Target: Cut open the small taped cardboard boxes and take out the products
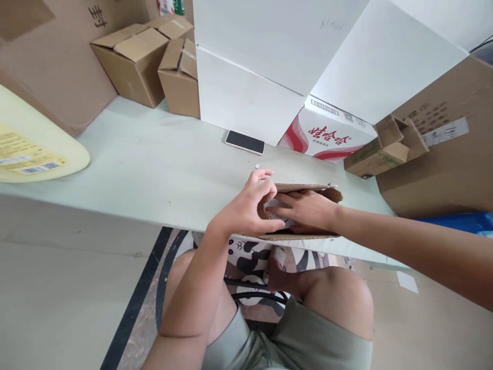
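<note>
A small open cardboard box (303,237) lies at the near edge of the table. My left hand (252,205) is at the box's left end, thumb and fingers apart in a curve around that end. Whether its fingertips press on the cardboard is hard to tell. Inside the box, my right hand (311,209) reaches in from the right with fingers stretched out to the left. Beneath those fingers is a white item (287,222), mostly covered, whose kind I cannot make out. The far fingers of my right hand are partly hidden.
A phone (245,142) lies beyond the box. Behind stand white cartons (246,92), a red-and-white carton (327,131) and small brown boxes (134,61). A narrow opened box (381,149) is at right, a yellow container (34,139) at left. My knees are below the table edge.
</note>
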### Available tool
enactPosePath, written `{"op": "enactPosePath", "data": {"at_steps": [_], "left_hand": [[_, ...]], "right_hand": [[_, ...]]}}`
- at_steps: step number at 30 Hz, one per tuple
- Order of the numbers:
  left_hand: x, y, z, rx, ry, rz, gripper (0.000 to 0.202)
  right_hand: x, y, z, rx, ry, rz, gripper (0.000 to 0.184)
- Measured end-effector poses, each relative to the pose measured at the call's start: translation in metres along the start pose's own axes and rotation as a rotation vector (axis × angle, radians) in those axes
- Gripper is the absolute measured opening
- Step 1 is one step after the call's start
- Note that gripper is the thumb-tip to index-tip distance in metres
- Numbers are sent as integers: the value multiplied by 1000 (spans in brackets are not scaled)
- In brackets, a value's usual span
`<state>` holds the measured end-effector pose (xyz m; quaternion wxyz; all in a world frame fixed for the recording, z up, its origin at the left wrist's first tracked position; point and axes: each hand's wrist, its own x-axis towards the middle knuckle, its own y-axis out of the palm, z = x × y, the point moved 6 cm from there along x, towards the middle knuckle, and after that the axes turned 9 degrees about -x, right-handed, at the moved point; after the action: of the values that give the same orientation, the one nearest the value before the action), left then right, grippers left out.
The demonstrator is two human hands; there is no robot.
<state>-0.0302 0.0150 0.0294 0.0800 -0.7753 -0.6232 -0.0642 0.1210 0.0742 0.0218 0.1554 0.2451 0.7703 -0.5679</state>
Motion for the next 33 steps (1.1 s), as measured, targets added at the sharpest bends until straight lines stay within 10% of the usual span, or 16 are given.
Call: {"op": "enactPosePath", "data": {"at_steps": [13, 22, 26, 33], "left_hand": [[-2, 5, -13, 27, 135, 104, 64], [-12, 16, -28, -23, 357, 157, 85], [-13, 20, -25, -56, 454, 141, 128], [-6, 17, -13, -163, 393, 161, 120]], "right_hand": [[-21, -30, 1, 151, 192, 47, 66], [-100, -79, 4, 244, 190, -476, 79], [-122, -84, -3, 342, 208, -575, 75], [-160, -86, -24, 501, 319, -634, 67]]}}
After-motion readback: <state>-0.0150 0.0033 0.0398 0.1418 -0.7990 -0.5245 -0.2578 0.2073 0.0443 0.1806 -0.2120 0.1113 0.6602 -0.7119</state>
